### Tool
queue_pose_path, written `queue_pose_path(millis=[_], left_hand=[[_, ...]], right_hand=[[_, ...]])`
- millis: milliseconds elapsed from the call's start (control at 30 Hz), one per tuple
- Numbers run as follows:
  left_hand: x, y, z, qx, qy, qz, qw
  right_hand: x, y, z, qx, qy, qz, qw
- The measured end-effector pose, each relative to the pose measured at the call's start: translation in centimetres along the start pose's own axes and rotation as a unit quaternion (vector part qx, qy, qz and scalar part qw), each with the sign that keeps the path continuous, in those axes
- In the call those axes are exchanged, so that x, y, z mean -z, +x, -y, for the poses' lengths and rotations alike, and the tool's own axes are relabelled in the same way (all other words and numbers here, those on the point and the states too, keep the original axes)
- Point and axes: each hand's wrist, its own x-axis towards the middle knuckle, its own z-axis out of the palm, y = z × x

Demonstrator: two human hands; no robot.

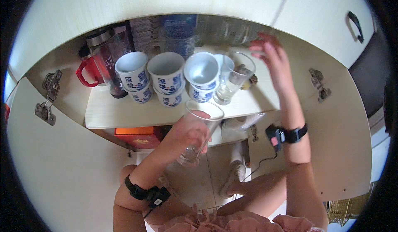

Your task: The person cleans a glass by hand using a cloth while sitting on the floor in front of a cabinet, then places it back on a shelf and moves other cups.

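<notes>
My left hand [194, 131] is closed around a clear drinking glass [207, 124], held upright with a slight tilt in front of the shelf [133, 116]. My right hand [272, 55] is raised at the right of the shelf, blurred, its fingers apart and nothing visible in them. Just left of it a second clear glass [228, 84] stands on the shelf. Beside that glass are stacked white and blue porcelain cups with printed characters: a left stack [132, 76], a middle stack [168, 79] and a right stack [203, 72]. Another white cup [224, 61] is partly hidden behind the second glass.
At the left stand a red mug [93, 72] and a tall clear bottle [107, 61]. Small dark items [248, 78] lie behind the second glass. Open cabinet doors flank me, left [56, 163] and right [335, 148]. An orange-red box [140, 137] sits on the lower level.
</notes>
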Motion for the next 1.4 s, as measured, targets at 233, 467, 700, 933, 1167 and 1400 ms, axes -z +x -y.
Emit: queue_pose_path(millis=[233,467,700,933,1167,1400], left_hand=[[-1.7,-0.1,2.2,0.057,-0.174,-0.072,0.98],[-4.4,0.3,2.5,0.019,-0.099,-0.009,0.995],[-4.3,0.8,3.4,-0.014,-0.083,0.019,0.996],[-5.3,0.9,4.7,-0.073,0.091,0.073,0.991],[-5.6,0.2,4.3,-0.057,0.057,0.098,0.992],[-6.7,-0.3,3.5,-0.007,0.034,0.09,0.995]], right_hand=[[-6.0,-4.2,-0.2,-0.007,-0.104,0.032,0.994],[-5.3,-4.6,-1.4,0.018,-0.043,-0.062,0.997],[-1.6,-8.7,4.3,0.033,0.096,-0.189,0.977],[0.0,-12.6,8.2,0.0,0.297,-0.094,0.95],[-0.7,-13.1,8.9,0.015,0.255,-0.075,0.964],[-1.4,-12.6,9.0,-0.001,0.232,-0.077,0.97]])
